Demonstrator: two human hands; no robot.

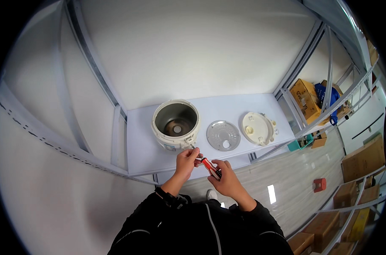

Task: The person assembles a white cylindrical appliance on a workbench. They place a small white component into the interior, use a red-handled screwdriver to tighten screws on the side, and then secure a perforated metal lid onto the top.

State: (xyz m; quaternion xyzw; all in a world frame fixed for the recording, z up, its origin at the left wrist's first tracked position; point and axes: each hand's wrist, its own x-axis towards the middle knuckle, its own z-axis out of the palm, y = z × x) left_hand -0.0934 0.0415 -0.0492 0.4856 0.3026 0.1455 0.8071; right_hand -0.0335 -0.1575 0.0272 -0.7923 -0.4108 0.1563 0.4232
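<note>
A screwdriver (208, 165) with a red, white and black handle is held between my two hands. My right hand (225, 180) has its fingers closed round the handle's rear end. Further forward, my left hand (188, 162) pinches around the shaft, which its fingers mostly hide. The tip points up and left toward the front rim of a cream-white rice cooker body (159, 135). That body stands upright and open, its grey inside showing a round disc at the bottom. Whether the tip touches it I cannot tell.
On the white table (142, 157), right of the cooker, lie a round perforated metal plate (223, 135) and a cream round lid part (258, 128). Metal frame posts (120, 114) flank the table. Cardboard boxes (306, 101) fill shelving at right; a red stool (319, 185) stands on the floor.
</note>
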